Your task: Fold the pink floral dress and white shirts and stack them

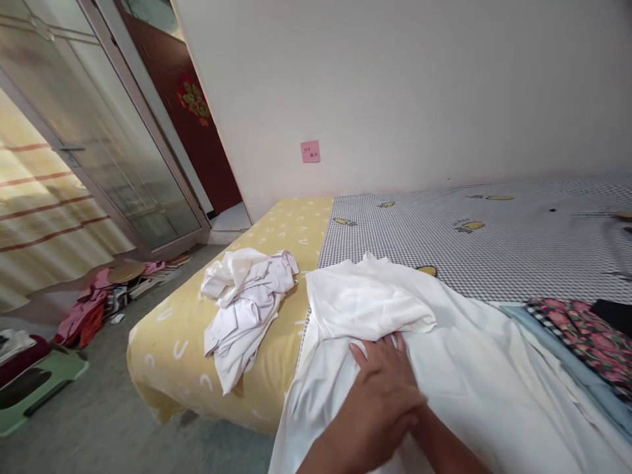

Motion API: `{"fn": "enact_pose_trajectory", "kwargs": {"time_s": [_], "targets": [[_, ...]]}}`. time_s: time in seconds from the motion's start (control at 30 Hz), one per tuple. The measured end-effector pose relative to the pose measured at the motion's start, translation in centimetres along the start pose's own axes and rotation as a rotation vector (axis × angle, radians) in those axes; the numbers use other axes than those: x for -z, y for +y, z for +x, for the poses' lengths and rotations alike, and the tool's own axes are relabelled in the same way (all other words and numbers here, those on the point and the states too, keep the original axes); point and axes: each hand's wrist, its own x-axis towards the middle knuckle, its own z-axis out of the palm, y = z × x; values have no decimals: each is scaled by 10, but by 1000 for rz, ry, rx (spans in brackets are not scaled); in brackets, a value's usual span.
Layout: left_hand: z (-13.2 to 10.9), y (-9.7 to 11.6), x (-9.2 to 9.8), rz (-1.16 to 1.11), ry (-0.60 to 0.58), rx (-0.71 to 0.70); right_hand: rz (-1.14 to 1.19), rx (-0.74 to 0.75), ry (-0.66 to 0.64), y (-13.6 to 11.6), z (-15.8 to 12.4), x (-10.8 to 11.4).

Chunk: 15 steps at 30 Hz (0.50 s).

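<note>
A white shirt (474, 355) lies spread over the bed, with a sleeve-like part (370, 299) folded across its upper left. My right hand (390, 362) rests on the cloth, fingers spread, their tips at the lower edge of this fold. Across my right wrist lies my left hand (372, 405), its fingers pointing right and partly blurred. The two forearms cross at the bottom of the view. To the left, a crumpled pile of white clothes (251, 303) sits on the yellow sheet (182, 329).
Folded clothes, including a pink floral piece (582, 322), lie at the right. A grey checked sheet (424, 224) covers the bed toward the wall. On the floor at left stand a green stool (54, 372) and assorted items. A pink note (311, 152) hangs on the wall.
</note>
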Motion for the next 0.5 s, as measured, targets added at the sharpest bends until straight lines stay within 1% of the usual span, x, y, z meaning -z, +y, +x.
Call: {"fn": "enact_pose_trajectory", "kwargs": {"time_s": [0.03,0.07,0.1,0.13,0.2,0.23,0.27,0.3,0.33,0.37,0.4,0.43,0.5], "targets": [[-40,-10,-7,-57,160,39,-15,6,-25,-2,0,4],[-82,-22,-12,-65,338,140,-35,7,-54,-4,1,8],[-126,-33,-16,-59,447,279,-58,1,-85,-6,1,13],[-169,-42,-18,-60,518,484,-84,-11,-116,-8,1,16],[-248,-51,-21,-70,720,948,-108,-38,-167,-9,2,21],[-280,-51,-23,-109,769,1140,-107,-51,-185,-9,3,22],[-305,-47,-26,-176,763,1279,-100,-61,-202,-9,3,22],[-321,-41,-30,-257,740,1394,-90,-71,-217,-8,4,21],[-330,-33,-36,-356,688,1474,-79,-79,-232,-7,5,20],[-332,-25,-42,-449,623,1513,-66,-85,-246,-7,6,19],[-329,-18,-49,-527,562,1517,-50,-91,-257,-7,6,18],[-320,-11,-55,-589,505,1486,-32,-95,-264,-7,7,18],[-297,1,-62,-656,440,1359,12,-104,-272,-9,7,22]]}}
